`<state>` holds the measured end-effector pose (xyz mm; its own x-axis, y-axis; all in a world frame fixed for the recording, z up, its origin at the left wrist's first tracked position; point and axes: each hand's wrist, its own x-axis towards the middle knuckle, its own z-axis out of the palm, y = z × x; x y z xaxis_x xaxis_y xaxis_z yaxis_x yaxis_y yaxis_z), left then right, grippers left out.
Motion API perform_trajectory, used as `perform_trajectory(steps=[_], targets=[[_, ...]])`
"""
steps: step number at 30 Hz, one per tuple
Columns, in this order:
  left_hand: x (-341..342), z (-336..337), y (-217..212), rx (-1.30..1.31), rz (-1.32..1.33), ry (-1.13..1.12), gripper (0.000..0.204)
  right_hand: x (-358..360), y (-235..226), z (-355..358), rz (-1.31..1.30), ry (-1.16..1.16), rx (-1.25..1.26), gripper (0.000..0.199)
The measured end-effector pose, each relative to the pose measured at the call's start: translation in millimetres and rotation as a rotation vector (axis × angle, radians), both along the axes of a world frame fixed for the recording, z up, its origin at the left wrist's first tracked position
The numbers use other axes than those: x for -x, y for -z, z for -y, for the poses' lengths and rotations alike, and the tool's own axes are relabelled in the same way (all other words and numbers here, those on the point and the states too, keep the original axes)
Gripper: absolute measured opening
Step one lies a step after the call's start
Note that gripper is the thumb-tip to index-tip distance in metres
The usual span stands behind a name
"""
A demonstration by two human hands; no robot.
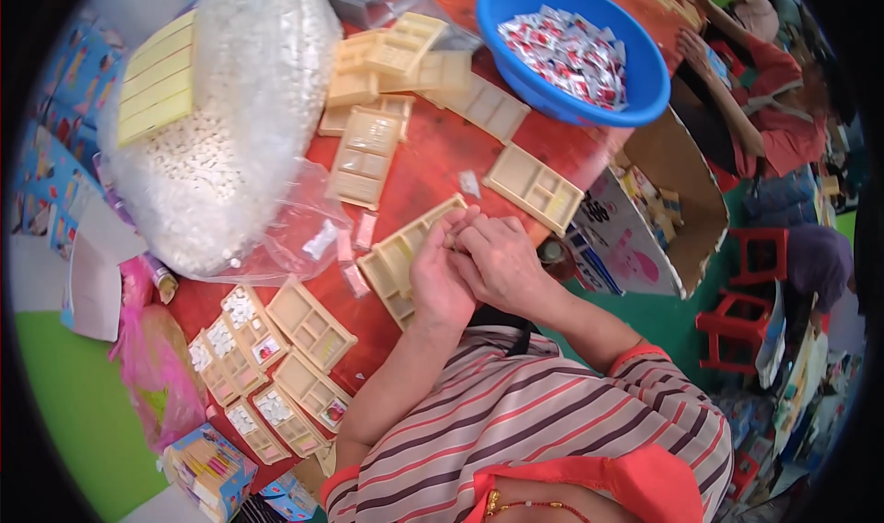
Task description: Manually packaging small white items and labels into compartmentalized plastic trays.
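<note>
In the upper right of the frame stands a round blue plastic basin (645,81) full of small red and white packets (564,52). In the upper left lies a big clear plastic bag of small white pieces (235,127). An open brown cardboard box (686,182) stands at the right edge of the red table (433,168).

A short-sleeved top (543,431) is worn, striped across in cream, grey-brown and thin red lines. Each sleeve is finished with a plain orange-red cuff: one band is seen on the sleeve nearer the blue basin (571,44), above the elbow, and another at the lower edge of the frame on the sleeve farther from that basin. An orange-red collar or neckline panel is seen at the bottom, farthest from the basin, with a thin gold-coloured chain lying just beneath it. Both forearms are bare, and no rings or watch can be made out.
</note>
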<state>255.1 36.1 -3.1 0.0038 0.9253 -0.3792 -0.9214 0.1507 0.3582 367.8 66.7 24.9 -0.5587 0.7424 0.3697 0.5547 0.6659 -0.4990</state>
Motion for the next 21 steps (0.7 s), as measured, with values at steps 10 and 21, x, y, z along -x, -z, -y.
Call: perform_trajectory(steps=[10,21], targets=[[46.7,-27.9,-31.9,-0.012,-0.298,-0.096,0.037,20.8,-14.3,-47.0,-0.257,-0.15,0.441,0.01],[111.1,-90.1,2.7,0.09,-2.556,0.225,0.084,47.1,10.8,-96.1,-0.443,0.003,0.602,0.014]])
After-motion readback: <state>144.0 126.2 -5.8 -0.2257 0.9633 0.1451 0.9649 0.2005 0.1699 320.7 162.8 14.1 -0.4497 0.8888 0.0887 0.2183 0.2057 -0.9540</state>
